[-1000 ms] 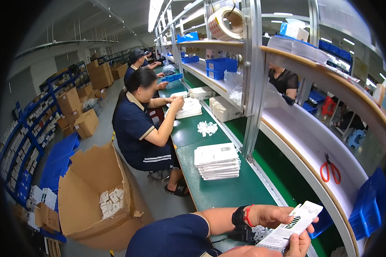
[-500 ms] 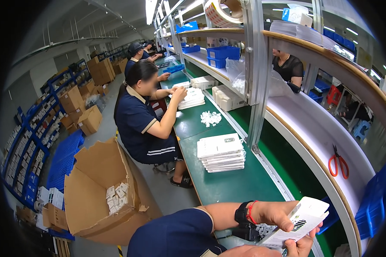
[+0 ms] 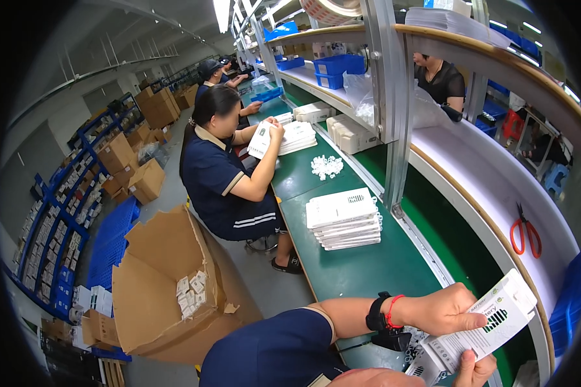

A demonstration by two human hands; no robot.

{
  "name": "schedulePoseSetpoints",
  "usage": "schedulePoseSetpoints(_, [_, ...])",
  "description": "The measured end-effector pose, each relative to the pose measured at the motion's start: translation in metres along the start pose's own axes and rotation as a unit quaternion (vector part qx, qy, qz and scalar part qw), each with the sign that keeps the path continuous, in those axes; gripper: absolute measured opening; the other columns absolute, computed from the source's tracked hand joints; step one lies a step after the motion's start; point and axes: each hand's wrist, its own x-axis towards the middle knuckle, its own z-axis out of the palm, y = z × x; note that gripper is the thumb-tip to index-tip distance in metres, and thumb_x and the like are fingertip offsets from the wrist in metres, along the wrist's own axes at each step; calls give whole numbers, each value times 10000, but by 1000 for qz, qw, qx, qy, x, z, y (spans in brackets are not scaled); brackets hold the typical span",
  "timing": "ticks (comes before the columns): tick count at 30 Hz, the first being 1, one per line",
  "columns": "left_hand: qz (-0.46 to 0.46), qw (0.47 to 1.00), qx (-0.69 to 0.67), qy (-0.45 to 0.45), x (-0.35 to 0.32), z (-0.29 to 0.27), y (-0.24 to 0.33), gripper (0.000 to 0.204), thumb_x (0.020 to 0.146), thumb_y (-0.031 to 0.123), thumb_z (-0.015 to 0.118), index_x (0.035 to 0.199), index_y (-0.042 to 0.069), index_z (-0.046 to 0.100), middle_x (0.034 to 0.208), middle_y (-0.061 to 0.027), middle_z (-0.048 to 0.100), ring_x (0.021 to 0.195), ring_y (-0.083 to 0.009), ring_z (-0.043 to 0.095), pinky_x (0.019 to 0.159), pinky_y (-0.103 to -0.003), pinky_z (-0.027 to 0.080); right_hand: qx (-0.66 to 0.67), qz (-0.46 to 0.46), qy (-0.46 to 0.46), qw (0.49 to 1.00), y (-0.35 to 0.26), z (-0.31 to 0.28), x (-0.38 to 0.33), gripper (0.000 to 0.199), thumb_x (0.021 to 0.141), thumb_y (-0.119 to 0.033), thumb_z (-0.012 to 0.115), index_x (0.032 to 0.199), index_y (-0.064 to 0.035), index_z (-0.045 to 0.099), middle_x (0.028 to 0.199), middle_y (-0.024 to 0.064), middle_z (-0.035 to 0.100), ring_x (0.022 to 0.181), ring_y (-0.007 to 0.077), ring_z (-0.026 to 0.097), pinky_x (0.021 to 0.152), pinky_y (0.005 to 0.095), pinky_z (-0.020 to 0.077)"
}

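My left hand (image 3: 450,311), with a black band and a red cord at its wrist, grips a flat white cardboard box (image 3: 503,316) with green and black print, its thumb across the printed face. My right hand (image 3: 476,370) is at the lower edge of that box, thumb up and fingers curled against it. Beneath it lies another white box (image 3: 427,362), partly covered. Small white pieces (image 3: 417,337) and a black object (image 3: 394,339) show beside my left wrist. A neat stack of flat white boxes (image 3: 343,218) stands farther up the green table (image 3: 342,277).
A pile of small white plastic parts (image 3: 327,168) lies beyond the stack. A co-worker (image 3: 229,161) sits along the table, holding a white box. Red-handled scissors (image 3: 526,237) lie on the right shelf. A large open carton (image 3: 158,271) holds small boxes at left.
The box in my hands has moved up and right and is tilted differently, and the white box beneath it now shows. The co-worker now holds up a white box.
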Motion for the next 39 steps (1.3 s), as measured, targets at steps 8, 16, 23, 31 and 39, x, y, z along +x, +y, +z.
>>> schedulePoseSetpoints(8, [-25,1000,-3,12,-11,14,-3,312,938,250,565,899,-54,624,757,-184,618,629,-259,563,605,-338,450,6,29,105,994,23,11,-7,333,897,-241,575,783,62,654,659,82,616,601,153,536,533,332,412])
schedulePoseSetpoints(16, [-11,990,107,-93,-4,6,-18,333,927,245,583,764,-45,598,602,-146,530,494,-249,486,493,-360,386,151,-48,185,970,15,16,-2,355,963,-240,511,1028,100,589,900,119,642,749,128,573,649,247,443])
schedulePoseSetpoints(23, [-11,995,12,-98,-5,8,5,266,923,162,582,775,-59,601,621,-161,546,547,-212,546,527,-328,407,138,-57,203,968,-1,-2,-4,387,944,-283,535,951,94,624,902,107,662,807,147,583,731,284,438])
schedulePoseSetpoints(31, [43,955,289,50,7,7,-9,514,731,258,784,1122,-16,593,943,-166,628,840,-287,621,752,-348,492,7,-34,319,947,-1,14,16,161,899,-63,583,957,65,661,812,101,674,707,131,611,626,269,462])
schedulePoseSetpoints(39, [36,930,364,42,5,28,-11,1088,568,195,847,1428,-46,225,1262,-248,469,1140,-375,507,965,-407,416,28,-46,240,969,-2,27,28,173,851,-94,650,975,24,678,783,122,658,637,166,606,575,276,462])
